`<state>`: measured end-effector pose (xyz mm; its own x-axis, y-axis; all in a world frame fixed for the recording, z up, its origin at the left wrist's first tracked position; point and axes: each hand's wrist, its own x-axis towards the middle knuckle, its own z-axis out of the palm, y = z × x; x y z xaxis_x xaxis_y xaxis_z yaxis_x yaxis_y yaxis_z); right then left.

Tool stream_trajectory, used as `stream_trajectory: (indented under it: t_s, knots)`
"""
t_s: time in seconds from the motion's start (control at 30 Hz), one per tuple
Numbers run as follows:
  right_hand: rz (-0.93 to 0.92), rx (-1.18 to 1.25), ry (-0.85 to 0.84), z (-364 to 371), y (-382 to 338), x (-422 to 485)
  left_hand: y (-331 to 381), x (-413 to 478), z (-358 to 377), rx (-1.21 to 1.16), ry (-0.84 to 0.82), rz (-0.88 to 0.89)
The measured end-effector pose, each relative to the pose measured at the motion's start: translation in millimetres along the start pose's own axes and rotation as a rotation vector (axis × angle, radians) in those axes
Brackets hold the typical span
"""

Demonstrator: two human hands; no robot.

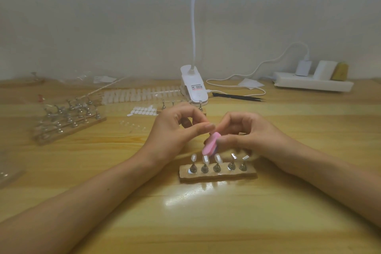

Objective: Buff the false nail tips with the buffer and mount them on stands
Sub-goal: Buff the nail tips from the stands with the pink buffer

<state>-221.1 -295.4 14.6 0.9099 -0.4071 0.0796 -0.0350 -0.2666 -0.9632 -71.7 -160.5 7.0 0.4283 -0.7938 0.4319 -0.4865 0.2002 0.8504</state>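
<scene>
Wooden table (206, 222); clip lamp (190, 75), label (196, 87) illegible; pink buffer (210, 146) in right hand (251, 132)

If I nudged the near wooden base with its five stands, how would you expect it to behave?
The base looks low and flat, so it would probably slide, not tip. Its thin upright stands might wobble. The mounted tips look light and could drop.

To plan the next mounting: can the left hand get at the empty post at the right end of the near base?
Likely not directly: the pink buffer in the right hand hangs between the left hand and that post.
</scene>
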Motion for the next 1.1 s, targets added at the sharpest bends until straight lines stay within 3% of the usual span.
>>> stream_trajectory:
  t_s: [0.1, 0.23, 0.33, 0.43, 0.57, 0.67, 0.8, 1.1]
  knots:
    - [-0.007, 0.040, 0.104, -2.6, 0.3, 0.4, 0.0, 0.3, 0.2, 0.003, -0.001, -0.005]
    - [0.004, -0.017, -0.013, -0.6, 1.6, -0.2, 0.1, 0.0, -0.1, 0.002, -0.013, 0.000]
    - [0.000, 0.056, 0.121, -5.4, 1.8, 1.7, 0.1, 0.0, 0.1, 0.005, -0.021, -0.004]
    - [0.007, -0.004, -0.011, -1.5, 0.7, -0.5, 0.6, -0.1, 0.0, -0.002, -0.003, -0.007]
    - [0.014, 0.038, 0.108, -6.3, 3.3, 3.5, 0.7, -0.2, 0.1, 0.001, -0.018, -0.004]
    - [0.025, 0.013, -0.020, -3.1, 3.1, 1.9, 1.2, -0.4, 0.1, -0.015, -0.001, -0.007]
    - [0.008, 0.029, 0.101, -5.7, 1.8, 3.5, 2.1, -0.7, 0.0, -0.004, -0.015, -0.007]
    - [0.007, -0.003, 0.015, -2.8, 2.5, 0.1, 1.5, -0.6, -0.4, -0.005, -0.002, -0.011]
